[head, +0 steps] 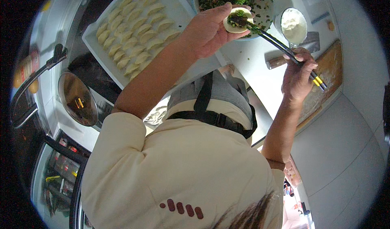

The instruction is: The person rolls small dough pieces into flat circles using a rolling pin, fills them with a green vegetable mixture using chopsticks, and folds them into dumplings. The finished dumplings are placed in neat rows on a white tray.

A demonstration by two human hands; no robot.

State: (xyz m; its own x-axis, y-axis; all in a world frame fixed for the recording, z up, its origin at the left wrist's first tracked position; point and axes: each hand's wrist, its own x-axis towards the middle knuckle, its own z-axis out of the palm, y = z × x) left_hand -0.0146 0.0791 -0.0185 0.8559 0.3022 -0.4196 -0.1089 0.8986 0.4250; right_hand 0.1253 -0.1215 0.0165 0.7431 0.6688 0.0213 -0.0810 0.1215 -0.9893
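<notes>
My left hand [213, 27] holds a round dumpling wrapper [236, 30] on its fingers, with dark green filling [238, 18] heaped in the middle. In my right hand [298, 76] is a pair of black chopsticks [278, 46] with yellow bands near the upper ends; their tips touch the filling at the wrapper's edge. Beyond the left hand stands a large bowl [268, 18] of chopped green filling, partly hidden by the fingers. A white tray [91, 41] at the left bears rows of folded dumplings [143, 29]; my left forearm covers part of it.
A glass container of white flour [293, 26] stands right of the bowl. Near it lie a rolling pin [275, 63] and a metal blade [312, 41]. A floured wooden board [327, 73] is at the right edge, and a round lid [78, 99] at the left.
</notes>
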